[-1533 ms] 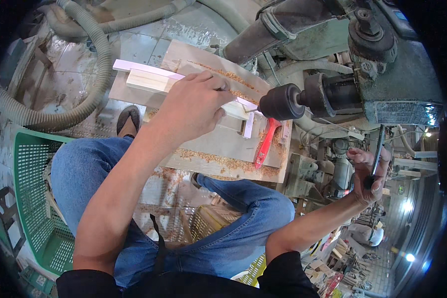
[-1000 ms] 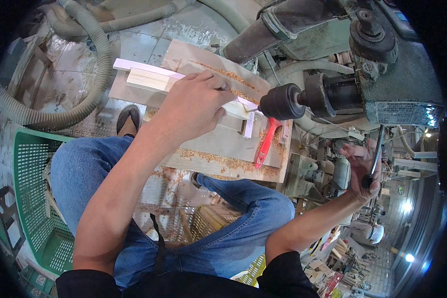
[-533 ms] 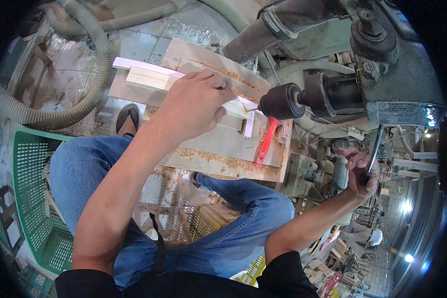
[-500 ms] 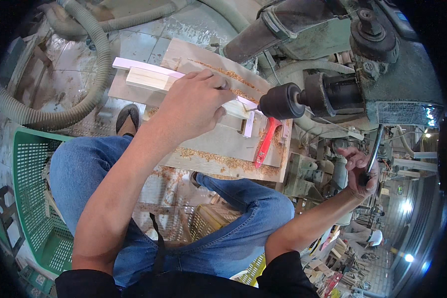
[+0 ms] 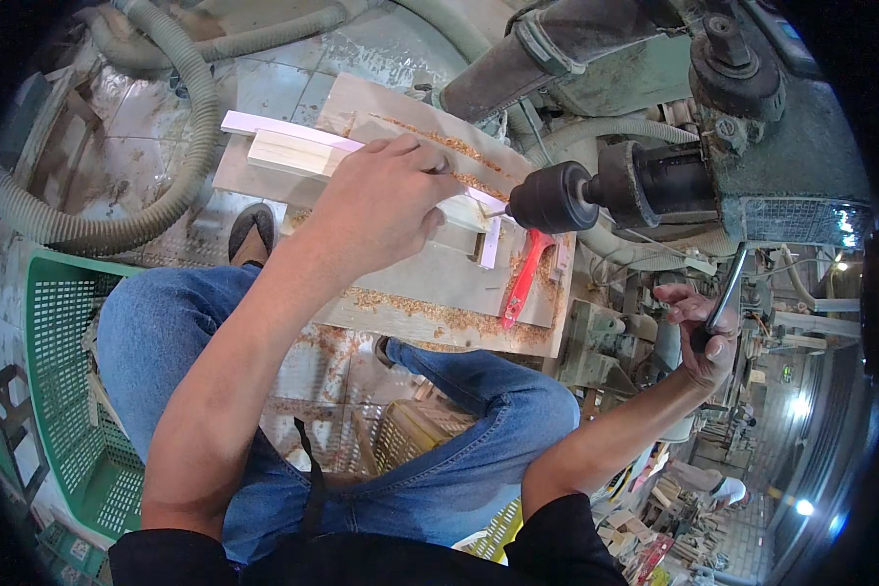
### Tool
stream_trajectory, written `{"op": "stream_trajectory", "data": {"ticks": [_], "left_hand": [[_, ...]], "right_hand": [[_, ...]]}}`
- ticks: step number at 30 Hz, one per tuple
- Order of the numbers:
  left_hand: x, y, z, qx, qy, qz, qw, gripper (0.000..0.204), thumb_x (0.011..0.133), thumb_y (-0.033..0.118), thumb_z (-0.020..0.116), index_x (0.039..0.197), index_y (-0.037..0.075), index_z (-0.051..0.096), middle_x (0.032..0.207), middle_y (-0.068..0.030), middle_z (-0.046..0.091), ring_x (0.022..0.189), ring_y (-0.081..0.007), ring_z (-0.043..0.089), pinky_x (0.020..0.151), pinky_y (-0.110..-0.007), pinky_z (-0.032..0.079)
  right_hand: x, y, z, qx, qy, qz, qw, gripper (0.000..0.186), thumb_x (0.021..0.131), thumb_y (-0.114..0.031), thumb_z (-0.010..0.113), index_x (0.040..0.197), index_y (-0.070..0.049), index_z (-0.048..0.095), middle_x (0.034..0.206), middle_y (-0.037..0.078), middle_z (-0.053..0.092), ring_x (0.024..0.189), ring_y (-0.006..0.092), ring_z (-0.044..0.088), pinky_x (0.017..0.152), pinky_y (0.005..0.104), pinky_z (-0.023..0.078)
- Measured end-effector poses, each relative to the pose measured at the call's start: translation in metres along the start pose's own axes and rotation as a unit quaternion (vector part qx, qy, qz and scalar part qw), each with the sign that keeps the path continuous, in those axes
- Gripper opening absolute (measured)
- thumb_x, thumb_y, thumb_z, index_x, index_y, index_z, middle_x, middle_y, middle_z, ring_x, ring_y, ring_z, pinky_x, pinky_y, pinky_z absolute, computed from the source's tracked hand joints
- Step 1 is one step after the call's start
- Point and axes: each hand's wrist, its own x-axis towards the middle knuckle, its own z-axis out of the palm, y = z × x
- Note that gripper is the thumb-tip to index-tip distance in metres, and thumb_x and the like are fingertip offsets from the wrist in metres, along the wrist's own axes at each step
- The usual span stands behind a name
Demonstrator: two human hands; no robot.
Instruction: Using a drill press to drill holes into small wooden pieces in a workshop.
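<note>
My left hand (image 5: 386,200) presses down with bent fingers on a pale wooden strip (image 5: 285,154), holding it along a white-lilac straight edge (image 5: 269,127) on a plywood board (image 5: 400,313). Just right of those fingers, a drill bit (image 5: 496,214) in a black drill chuck (image 5: 552,198) points at the strip's right end. Whether the bit touches the wood I cannot tell. At the right, my right hand (image 5: 705,332) is curled round the knob end of the drill press lever (image 5: 730,285). A red-handled brush (image 5: 524,283) lies on the board, right of the strip.
Wood shavings (image 5: 430,311) litter the board. The drill press head (image 5: 791,166) fills the upper right. A ribbed hose (image 5: 200,127) curves across the upper left. A green plastic basket (image 5: 54,371) stands beside my left leg, and a yellow crate (image 5: 400,439) sits between my legs.
My right hand and the lever have swung slightly to the left. The chuck has shifted very slightly left, towards the strip. My left hand and the wooden strip stay in place.
</note>
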Motion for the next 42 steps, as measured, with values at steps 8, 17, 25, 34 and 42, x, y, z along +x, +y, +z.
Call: {"op": "stream_trajectory", "data": {"ticks": [8, 17, 25, 34, 42], "left_hand": [[-0.001, -0.001, 0.0, -0.001, 0.01, 0.004, 1.0, 0.033, 0.072, 0.012, 0.067, 0.105, 0.01, 0.068, 0.097, -0.0053, 0.06, 0.097, -0.0242, 0.057, 0.083, -0.039, 0.048], [0.0, -0.001, 0.001, -0.005, 0.009, 0.002, 1.0, 0.031, 0.073, 0.012, 0.066, 0.104, 0.01, 0.068, 0.097, -0.0047, 0.06, 0.097, -0.0242, 0.057, 0.082, -0.038, 0.048], [-0.001, -0.001, 0.0, 0.001, -0.003, -0.005, 1.0, 0.032, 0.073, 0.012, 0.066, 0.105, 0.01, 0.069, 0.097, -0.0044, 0.06, 0.097, -0.0239, 0.057, 0.082, -0.038, 0.048], [0.0, -0.001, 0.001, 0.007, 0.006, 0.003, 1.0, 0.033, 0.072, 0.013, 0.066, 0.105, 0.011, 0.069, 0.098, -0.0044, 0.061, 0.097, -0.0239, 0.057, 0.083, -0.038, 0.049], [-0.001, -0.002, -0.001, 0.003, 0.001, 0.0, 1.0, 0.031, 0.073, 0.013, 0.065, 0.104, 0.011, 0.068, 0.098, -0.0049, 0.061, 0.099, -0.0242, 0.057, 0.084, -0.039, 0.048]], "right_hand": [[0.003, 0.001, 0.005, -0.038, 0.021, 0.03, 0.999, 0.055, 0.074, -0.047, 0.074, 0.101, 0.001, 0.07, 0.088, 0.018, 0.071, 0.101, 0.0429, 0.061, 0.092, 0.0554, 0.041], [0.009, 0.009, 0.006, -0.008, 0.017, 0.054, 0.998, 0.049, 0.074, -0.04, 0.077, 0.104, -0.002, 0.07, 0.095, 0.016, 0.069, 0.107, 0.0416, 0.058, 0.093, 0.0492, 0.042], [0.017, 0.018, 0.012, 0.028, 0.044, 0.105, 0.993, 0.046, 0.074, -0.033, 0.075, 0.105, 0.0, 0.07, 0.098, 0.022, 0.07, 0.107, 0.0385, 0.062, 0.098, 0.0483, 0.044], [0.025, 0.023, 0.016, 0.02, 0.049, 0.119, 0.991, 0.062, 0.075, -0.034, 0.074, 0.123, 0.002, 0.06, 0.115, 0.024, 0.065, 0.111, 0.0326, 0.061, 0.1, 0.0457, 0.043], [0.035, 0.019, 0.029, 0.007, 0.088, 0.148, 0.985, 0.088, 0.069, -0.039, 0.08, 0.138, 0.003, 0.043, 0.12, 0.018, 0.063, 0.113, 0.0313, 0.059, 0.1, 0.0427, 0.041]]}}
